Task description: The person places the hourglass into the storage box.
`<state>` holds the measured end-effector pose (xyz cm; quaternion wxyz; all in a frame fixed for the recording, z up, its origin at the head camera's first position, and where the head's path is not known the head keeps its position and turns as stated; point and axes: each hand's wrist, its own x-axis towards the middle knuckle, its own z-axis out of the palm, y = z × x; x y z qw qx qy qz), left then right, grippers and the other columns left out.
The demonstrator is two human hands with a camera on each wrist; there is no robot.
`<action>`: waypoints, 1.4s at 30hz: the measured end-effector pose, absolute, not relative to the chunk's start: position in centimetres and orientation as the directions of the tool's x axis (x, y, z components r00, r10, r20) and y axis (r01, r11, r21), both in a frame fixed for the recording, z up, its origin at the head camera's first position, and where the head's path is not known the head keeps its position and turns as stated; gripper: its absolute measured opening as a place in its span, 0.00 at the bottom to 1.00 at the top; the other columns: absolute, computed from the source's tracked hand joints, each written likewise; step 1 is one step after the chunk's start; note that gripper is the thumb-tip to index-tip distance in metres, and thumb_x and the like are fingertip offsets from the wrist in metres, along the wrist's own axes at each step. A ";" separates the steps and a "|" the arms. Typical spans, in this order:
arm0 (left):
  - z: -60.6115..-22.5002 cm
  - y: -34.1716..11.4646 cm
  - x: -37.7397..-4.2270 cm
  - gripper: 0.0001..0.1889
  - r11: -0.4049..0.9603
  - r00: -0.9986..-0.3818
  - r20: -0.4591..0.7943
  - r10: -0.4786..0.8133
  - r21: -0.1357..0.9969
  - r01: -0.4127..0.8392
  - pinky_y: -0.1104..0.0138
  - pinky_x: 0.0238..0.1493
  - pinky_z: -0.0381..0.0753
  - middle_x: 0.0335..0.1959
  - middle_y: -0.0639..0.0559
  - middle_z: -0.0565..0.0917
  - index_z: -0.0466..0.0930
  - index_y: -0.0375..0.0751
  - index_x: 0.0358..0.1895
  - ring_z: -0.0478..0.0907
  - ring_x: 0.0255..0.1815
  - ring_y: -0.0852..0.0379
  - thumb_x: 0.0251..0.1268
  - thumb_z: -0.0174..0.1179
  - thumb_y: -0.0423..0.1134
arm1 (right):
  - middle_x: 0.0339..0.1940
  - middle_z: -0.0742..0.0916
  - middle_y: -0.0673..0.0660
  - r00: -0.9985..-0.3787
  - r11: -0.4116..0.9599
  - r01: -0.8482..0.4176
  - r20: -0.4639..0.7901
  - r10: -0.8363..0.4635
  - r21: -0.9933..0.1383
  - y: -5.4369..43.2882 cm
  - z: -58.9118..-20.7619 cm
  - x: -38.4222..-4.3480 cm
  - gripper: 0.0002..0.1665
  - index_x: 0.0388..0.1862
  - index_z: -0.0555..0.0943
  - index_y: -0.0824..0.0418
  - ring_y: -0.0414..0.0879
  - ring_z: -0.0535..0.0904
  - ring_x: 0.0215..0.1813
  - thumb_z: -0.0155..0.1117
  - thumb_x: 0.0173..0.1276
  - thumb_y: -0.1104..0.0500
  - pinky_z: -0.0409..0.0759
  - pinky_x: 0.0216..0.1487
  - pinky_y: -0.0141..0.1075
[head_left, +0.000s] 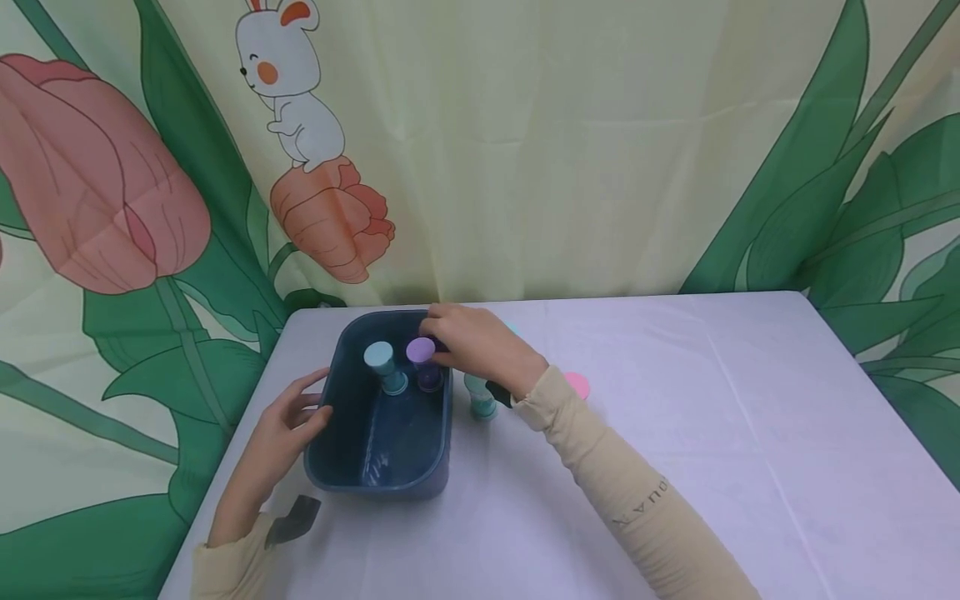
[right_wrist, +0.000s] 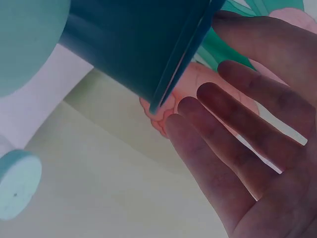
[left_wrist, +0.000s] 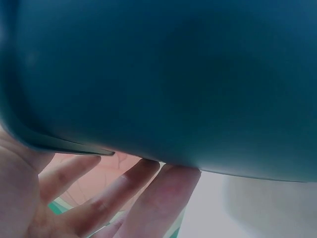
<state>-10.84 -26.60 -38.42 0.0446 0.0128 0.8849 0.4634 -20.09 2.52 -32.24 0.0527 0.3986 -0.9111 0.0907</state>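
Observation:
A dark blue bin [head_left: 375, 458] holds a light blue piece [head_left: 378, 356] with wide round ends, like a sand timer, and a similar purple one [head_left: 421, 350]. Against the bin's left side rests my left hand [head_left: 281, 429], its fingertips touching the outer wall in the left wrist view. My right hand [head_left: 480, 342] is over the bin's right rim, beside the purple piece. In the right wrist view its fingers [right_wrist: 198, 163] are loosely extended with nothing between them, and the thumb tip is right at the rim.
Just right of the bin stands a teal piece [head_left: 482, 407], partly behind my right wrist. A pink round end [head_left: 577, 384] shows past the sleeve, and a teal round end [right_wrist: 20, 186] appears in the right wrist view. A printed curtain [head_left: 525, 167] hangs behind the white-covered table [head_left: 712, 417].

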 end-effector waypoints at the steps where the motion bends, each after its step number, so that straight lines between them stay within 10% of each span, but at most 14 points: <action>1: -38.4 -26.6 -10.8 0.33 0.569 -0.996 -0.067 0.064 0.822 -0.019 0.41 0.59 0.76 0.66 0.29 0.72 0.56 0.48 0.78 0.74 0.64 0.32 0.75 0.56 0.47 | 0.47 0.85 0.53 -0.677 0.666 -0.736 0.172 -0.716 -0.123 2.7 -32.2 -20.0 0.20 0.52 0.85 0.58 0.43 0.80 0.48 0.75 0.62 0.54 0.83 0.50 0.33; 42: -38.4 -26.4 -10.6 0.33 0.577 -0.997 -0.052 0.059 0.817 -0.009 0.40 0.60 0.75 0.64 0.30 0.74 0.57 0.48 0.77 0.74 0.63 0.31 0.74 0.56 0.49 | 0.48 0.84 0.51 -0.688 0.682 -0.713 0.352 -0.635 -0.164 10.7 -32.6 -16.1 0.21 0.51 0.83 0.59 0.43 0.80 0.49 0.76 0.60 0.56 0.84 0.43 0.34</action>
